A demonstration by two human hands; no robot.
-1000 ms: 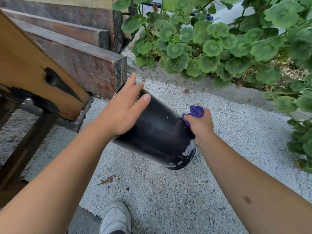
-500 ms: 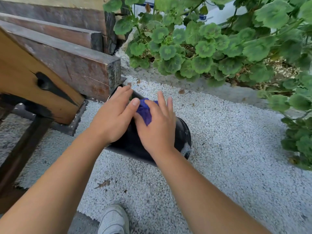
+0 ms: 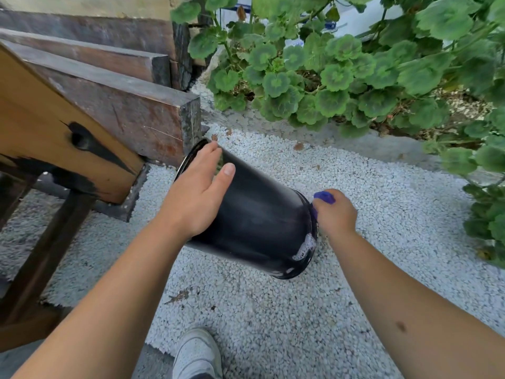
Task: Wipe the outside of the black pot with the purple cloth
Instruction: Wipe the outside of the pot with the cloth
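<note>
The pot point(image 3: 254, 222) lies tilted on its side above the gravel point(image 3: 382, 214). The left hand point(image 3: 196, 198) rests spread across its wall near the rim. The right hand point(image 3: 334, 214), fisted around the cloth point(image 3: 323, 197), presses at the base end.

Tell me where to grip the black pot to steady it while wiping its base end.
Grip the black pot near its wide open rim, from above, as the left hand does. It lies tilted, narrow base toward the right hand with the purple cloth, so a rim-end hold leaves the base free.
</note>
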